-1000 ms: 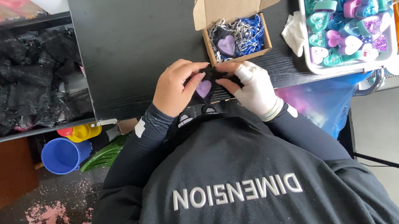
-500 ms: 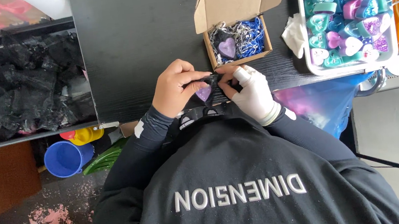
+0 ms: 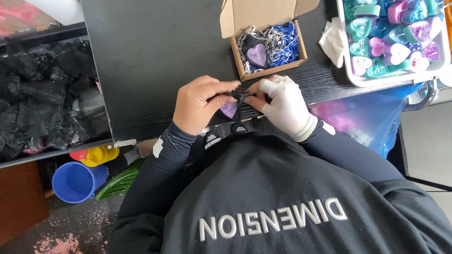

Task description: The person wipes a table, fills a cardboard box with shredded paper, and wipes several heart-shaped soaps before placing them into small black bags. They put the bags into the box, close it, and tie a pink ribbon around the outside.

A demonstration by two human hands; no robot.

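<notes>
Both my hands meet at the near edge of the black table [image 3: 161,44]. My bare left hand [image 3: 198,104] and my white-gloved right hand [image 3: 286,104] together pinch a small black mesh pouch [image 3: 239,95]. A purple heart-shaped piece [image 3: 228,110] shows through the pouch, just below my fingertips. Right behind my hands stands an open cardboard box [image 3: 265,5]. Inside it another purple heart [image 3: 256,55] lies on blue and white shredded paper.
A white tray [image 3: 345,47] at the right holds several blue, teal, purple and pink hearts. A crumpled white tissue [image 3: 332,40] lies beside it. A bin of black mesh bags [image 3: 22,103] fills the left. A blue cup [image 3: 75,181] and a blue plastic bag [image 3: 368,120] sit lower.
My fingers have worked the black mesh further around the purple heart, and both hands have stayed in place at the table edge.
</notes>
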